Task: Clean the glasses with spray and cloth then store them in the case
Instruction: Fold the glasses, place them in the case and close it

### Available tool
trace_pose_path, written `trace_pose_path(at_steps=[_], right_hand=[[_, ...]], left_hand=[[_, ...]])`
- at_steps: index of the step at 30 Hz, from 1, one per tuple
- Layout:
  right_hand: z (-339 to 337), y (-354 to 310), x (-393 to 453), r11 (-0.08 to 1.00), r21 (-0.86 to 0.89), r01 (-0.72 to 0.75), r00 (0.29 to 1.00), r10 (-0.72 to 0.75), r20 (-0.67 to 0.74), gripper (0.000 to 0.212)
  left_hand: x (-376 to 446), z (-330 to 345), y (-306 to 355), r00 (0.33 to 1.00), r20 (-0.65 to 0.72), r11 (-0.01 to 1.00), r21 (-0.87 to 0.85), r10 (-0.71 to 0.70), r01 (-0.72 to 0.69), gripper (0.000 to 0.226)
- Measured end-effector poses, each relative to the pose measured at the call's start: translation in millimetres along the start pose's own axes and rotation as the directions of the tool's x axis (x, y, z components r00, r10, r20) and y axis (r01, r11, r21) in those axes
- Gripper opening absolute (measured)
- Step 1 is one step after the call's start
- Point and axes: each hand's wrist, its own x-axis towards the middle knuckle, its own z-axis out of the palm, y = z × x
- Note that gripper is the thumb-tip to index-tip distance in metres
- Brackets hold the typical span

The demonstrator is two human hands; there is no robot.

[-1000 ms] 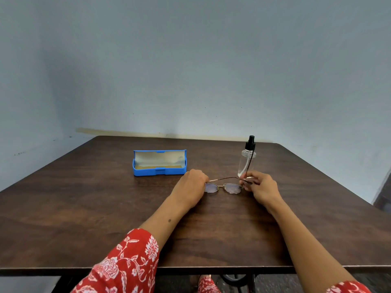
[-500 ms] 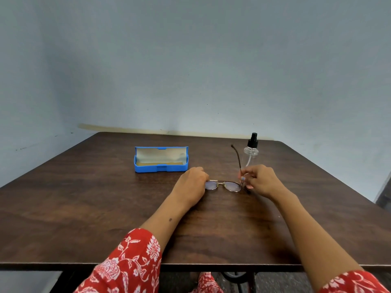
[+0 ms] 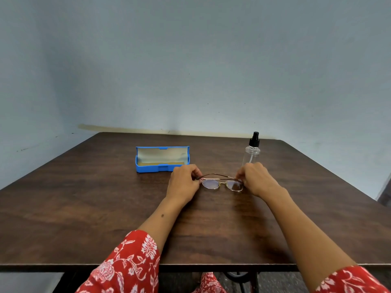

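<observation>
Thin gold-framed glasses lie on the dark wooden table, both arms folded across behind the lenses. My left hand pinches the left end of the frame. My right hand pinches the right hinge end. An open blue case with a pale lining sits behind and to the left of my left hand. A clear spray bottle with a black nozzle stands upright just behind my right hand. No cloth is visible.
The table's front edge runs across the bottom, with red floral sleeves over it. A pale blue wall stands close behind the table's far edge. A dark table frame shows underneath.
The right arm of the glasses, raised upright half a second ago, is now folded flat across the frame. My right hand shifted to the hinge end; my left hand stayed in place.
</observation>
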Motion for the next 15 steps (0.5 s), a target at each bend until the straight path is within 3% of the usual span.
trace_pose_path(at_steps=[7,15], right_hand=[[0.1,-1.1,1.8,1.0,-0.003,-0.012,1.0,0.012,-0.012,0.032],[-0.3,-0.8,3.2,1.0,-0.014,-0.01,1.0,0.01,0.0,0.03]], left_hand=[[-1.9,-9.0,-0.3,0.994,0.096,0.998,0.034,0.044,-0.048,0.021],[4.0,-17.8,-6.5,0.96,0.277,0.998,-0.045,0.046,-0.035,0.033]])
